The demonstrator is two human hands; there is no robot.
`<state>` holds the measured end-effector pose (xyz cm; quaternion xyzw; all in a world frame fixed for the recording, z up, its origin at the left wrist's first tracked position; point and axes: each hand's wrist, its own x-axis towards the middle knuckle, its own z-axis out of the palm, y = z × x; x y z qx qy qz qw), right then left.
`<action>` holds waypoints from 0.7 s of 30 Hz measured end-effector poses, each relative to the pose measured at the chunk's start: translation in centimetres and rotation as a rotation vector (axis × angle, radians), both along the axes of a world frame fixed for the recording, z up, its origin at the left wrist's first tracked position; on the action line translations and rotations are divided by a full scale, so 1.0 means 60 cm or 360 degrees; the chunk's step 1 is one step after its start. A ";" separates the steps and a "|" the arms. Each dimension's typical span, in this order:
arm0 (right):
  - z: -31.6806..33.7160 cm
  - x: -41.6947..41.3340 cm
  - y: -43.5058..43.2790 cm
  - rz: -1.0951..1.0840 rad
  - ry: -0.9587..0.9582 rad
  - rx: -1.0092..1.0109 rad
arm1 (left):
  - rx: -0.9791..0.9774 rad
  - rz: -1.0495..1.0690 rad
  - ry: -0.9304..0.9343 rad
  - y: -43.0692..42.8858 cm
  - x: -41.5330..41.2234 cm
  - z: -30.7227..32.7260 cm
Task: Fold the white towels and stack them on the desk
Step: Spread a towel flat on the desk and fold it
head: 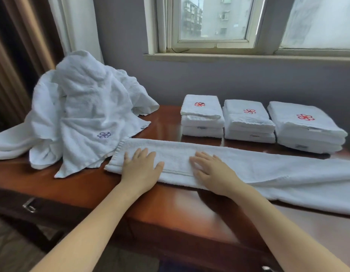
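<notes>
- Along the near edge of the worktop point(170, 201) lies the long towel point(248, 165) I am folding, already doubled lengthwise into a strip; its right end runs off past the right edge, so I judge the crosswise folds come next.
- At the far left corner sits the heap of unfolded towels point(82, 114), piled loose and within my reach, one corner touching the strip.
- Along the far edge stand three stacks of folded towels point(248, 122), just beside one another, red emblems up, kept back to leave folding room.
- My left hand point(140, 169) lies flat, fingers spread, pinning the strip's left end.
- My right hand point(211, 169) is spread and pressed palm-down just beside it, smoothing the fold flat; neither hand pinches anything.
</notes>
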<state>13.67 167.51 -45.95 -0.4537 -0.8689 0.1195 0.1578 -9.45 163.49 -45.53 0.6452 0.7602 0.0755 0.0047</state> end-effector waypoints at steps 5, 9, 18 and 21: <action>0.027 0.100 -0.023 -0.0256 0.0009 0.0100 | 0.0149 -0.0556 -0.0295 0.012 0.115 0.021; 0.040 0.204 -0.047 -0.0495 -0.0003 0.0144 | 0.0227 -0.0810 -0.0393 0.030 0.230 0.032; 0.058 0.374 -0.062 -0.0644 -0.0327 0.0223 | 0.0203 -0.1170 -0.0323 0.056 0.435 0.032; 0.060 0.401 -0.057 -0.0608 -0.0400 0.0133 | 0.0203 -0.1218 -0.0351 0.061 0.465 0.028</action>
